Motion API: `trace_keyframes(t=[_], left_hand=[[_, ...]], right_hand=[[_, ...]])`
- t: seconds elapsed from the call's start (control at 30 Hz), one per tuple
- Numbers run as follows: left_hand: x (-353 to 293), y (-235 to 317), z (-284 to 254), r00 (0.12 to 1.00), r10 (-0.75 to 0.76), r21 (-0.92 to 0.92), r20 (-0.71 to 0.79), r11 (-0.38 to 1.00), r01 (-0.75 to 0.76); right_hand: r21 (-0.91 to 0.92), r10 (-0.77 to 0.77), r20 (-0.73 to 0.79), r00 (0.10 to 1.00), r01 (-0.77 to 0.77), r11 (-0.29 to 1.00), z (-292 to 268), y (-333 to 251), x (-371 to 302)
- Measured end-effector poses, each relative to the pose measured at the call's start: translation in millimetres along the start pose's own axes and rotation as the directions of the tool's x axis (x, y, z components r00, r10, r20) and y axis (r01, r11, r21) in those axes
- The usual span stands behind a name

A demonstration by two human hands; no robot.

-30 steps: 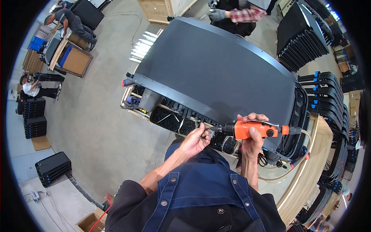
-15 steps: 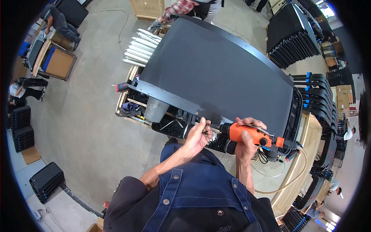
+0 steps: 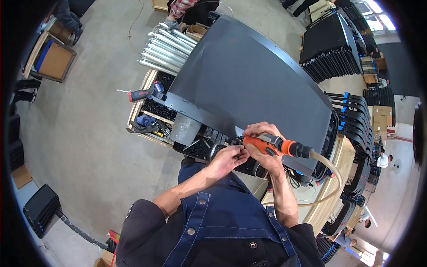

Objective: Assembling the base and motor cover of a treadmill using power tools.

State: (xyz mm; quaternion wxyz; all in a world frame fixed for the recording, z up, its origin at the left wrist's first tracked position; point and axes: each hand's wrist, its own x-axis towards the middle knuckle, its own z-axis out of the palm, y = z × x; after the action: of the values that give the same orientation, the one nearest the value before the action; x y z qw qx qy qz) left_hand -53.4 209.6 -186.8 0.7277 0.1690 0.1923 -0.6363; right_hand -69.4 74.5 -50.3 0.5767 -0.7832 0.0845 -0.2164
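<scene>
My right hand (image 3: 272, 161) is wrapped round an orange air screwdriver (image 3: 261, 145) with a black hose fitting. A pale hose (image 3: 334, 171) runs from its back end. The tool's front end is at the near edge of a large, dark grey deck (image 3: 249, 84) with metal side rails (image 3: 192, 109); my hands hide its tip. My left hand (image 3: 229, 159) is just left of the tool, thumb and fingertips pinched together close to the rail. Whatever they hold is hidden.
Below the deck, a wooden crate (image 3: 143, 99) holds black fasteners, and a grey cylinder (image 3: 185, 129) stands beside them. Silver tubes (image 3: 167, 50) lie at the far left, near another person's gloved hand (image 3: 171, 23). A red-and-black power tool (image 3: 140, 95) rests at the left corner. Black frames (image 3: 356, 113) stand at right.
The screwdriver has moved left toward the rail and turned, its hose end swinging nearer. My left hand has shifted slightly nearer, still pinched. The view has tilted a little.
</scene>
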Motion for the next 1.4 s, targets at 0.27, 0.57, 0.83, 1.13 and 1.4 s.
trace_keyframes(t=[0.27, 0.57, 0.83, 1.13, 1.4], left_hand=[[-37.0, 18.0, -11.3, 0.996, 0.058, 0.213, 0.07, 0.974, -0.072], [-54.0, 29.3, -23.1, 0.992, 0.115, 0.162, 0.043, 0.979, -0.121], [-69.9, 30.1, -21.0, 0.961, 0.27, 0.264, 0.065, 0.924, -0.278], [-70.9, 13.7, -12.6, 0.936, 0.341, 0.279, -0.09, 0.91, -0.305], [-91.4, 12.1, -0.8, 0.916, 0.402, 0.288, 0.005, 0.876, -0.386]], right_hand=[[0.003, 0.06, 0.085, 0.995, -0.061, 0.998, 8.1, 3.2, 12.1], [0.096, 0.057, 0.131, 0.99, -0.07, 0.993, 10.3, 13.1, 4.9], [0.264, 0.058, 0.003, 0.998, -0.057, 0.963, -9.2, -20.6, 13.2], [0.65, 0.161, -0.066, 0.985, -0.08, 0.756, -22.2, -12.9, -27.6], [0.778, 0.287, -0.113, 0.951, -0.095, 0.622, -14.4, 4.6, -35.0]])
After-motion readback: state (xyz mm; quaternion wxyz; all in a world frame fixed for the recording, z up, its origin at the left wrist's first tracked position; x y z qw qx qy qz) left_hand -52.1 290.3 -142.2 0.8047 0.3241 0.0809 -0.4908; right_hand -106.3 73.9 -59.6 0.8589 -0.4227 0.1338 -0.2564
